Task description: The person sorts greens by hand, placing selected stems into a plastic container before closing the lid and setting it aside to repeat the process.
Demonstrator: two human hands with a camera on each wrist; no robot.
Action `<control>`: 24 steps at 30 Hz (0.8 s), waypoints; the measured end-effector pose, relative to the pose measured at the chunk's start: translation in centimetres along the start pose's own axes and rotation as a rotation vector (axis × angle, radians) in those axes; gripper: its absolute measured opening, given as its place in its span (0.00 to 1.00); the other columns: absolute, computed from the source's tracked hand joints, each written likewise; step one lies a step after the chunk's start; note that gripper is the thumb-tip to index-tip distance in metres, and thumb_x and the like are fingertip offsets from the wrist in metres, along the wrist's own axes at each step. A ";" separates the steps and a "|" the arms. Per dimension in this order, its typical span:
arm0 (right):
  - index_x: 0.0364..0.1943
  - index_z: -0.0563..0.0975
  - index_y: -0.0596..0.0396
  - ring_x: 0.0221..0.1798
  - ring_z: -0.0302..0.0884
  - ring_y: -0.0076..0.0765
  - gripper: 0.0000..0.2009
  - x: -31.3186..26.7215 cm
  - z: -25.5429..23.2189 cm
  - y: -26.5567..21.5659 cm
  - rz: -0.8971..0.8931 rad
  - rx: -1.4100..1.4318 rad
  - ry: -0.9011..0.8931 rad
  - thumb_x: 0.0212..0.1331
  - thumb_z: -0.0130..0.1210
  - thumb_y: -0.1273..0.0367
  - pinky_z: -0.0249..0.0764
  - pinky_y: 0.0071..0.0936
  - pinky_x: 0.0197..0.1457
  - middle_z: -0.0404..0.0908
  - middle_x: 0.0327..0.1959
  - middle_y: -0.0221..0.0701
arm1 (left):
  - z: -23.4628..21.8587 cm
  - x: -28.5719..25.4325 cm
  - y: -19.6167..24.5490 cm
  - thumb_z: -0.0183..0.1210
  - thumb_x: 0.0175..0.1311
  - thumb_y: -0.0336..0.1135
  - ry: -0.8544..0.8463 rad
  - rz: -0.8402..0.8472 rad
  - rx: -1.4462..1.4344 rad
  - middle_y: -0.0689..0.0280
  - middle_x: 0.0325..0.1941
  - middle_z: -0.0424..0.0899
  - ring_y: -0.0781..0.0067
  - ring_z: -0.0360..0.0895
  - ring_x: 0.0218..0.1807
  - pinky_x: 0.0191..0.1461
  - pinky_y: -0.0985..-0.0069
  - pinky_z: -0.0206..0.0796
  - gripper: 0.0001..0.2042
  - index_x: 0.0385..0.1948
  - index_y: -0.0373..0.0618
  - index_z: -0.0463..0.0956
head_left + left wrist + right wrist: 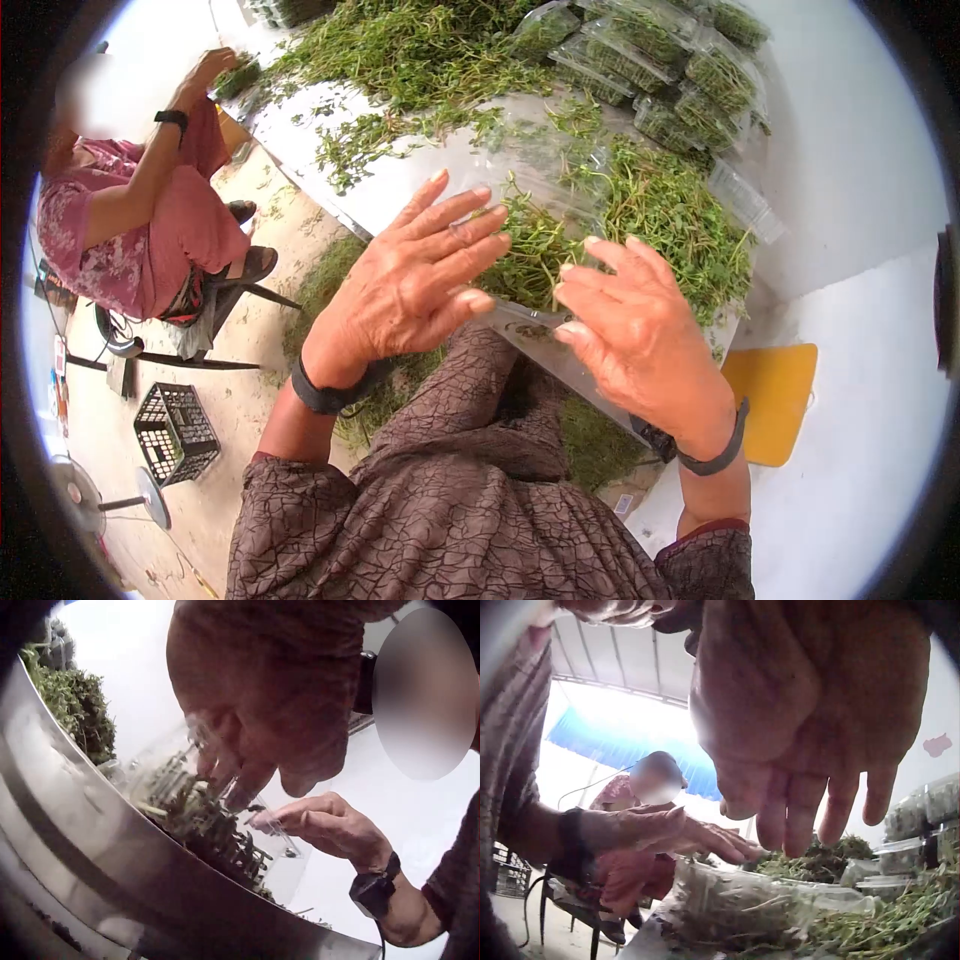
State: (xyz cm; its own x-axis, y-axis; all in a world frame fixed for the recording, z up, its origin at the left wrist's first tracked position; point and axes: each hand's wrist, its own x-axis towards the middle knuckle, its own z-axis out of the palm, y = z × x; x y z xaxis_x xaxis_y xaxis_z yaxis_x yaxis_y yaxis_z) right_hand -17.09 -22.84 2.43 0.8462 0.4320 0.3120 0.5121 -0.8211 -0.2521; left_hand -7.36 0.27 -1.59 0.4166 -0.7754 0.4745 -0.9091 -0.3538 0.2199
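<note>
A clear plastic clamshell box (545,200) filled with green herb sprigs (530,255) lies at the table's near edge in front of me. My left hand (440,260) lies flat on its lid with straight, spread fingers. In the left wrist view the left hand's fingertips (229,780) press on the clear box (169,784). My right hand (600,295) is at the box's right near corner, fingers nearly straight, tips touching the plastic rim. In the right wrist view, the right hand's fingers (802,817) hang over the box (742,900) and hold nothing.
A heap of loose herbs (420,50) covers the steel table (90,847); more herbs (680,220) lie behind the box. Several filled clear boxes (660,70) are stacked at the back right. Another person (140,210) sits to the left. A black crate (175,430) and a fan (80,495) stand on the floor.
</note>
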 end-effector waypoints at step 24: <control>0.42 0.79 0.61 0.46 0.76 0.58 0.15 -2.9 -5.7 11.2 0.522 -0.405 0.185 0.51 0.61 0.68 0.73 0.46 0.49 0.80 0.40 0.50 | -0.3 -1.1 -1.0 0.52 0.63 0.52 0.071 0.000 -0.078 0.50 0.55 0.77 0.49 0.67 0.66 0.74 0.48 0.44 0.24 0.43 0.35 0.79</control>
State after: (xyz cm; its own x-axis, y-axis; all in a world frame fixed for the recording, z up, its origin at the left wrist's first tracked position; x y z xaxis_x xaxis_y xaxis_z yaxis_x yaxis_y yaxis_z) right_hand -14.65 -35.43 3.88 0.9098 -0.0999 0.4029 -0.0822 -0.9947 -0.0611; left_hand -6.93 1.62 -2.06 0.4181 -0.7354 0.5332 -0.9073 -0.3100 0.2840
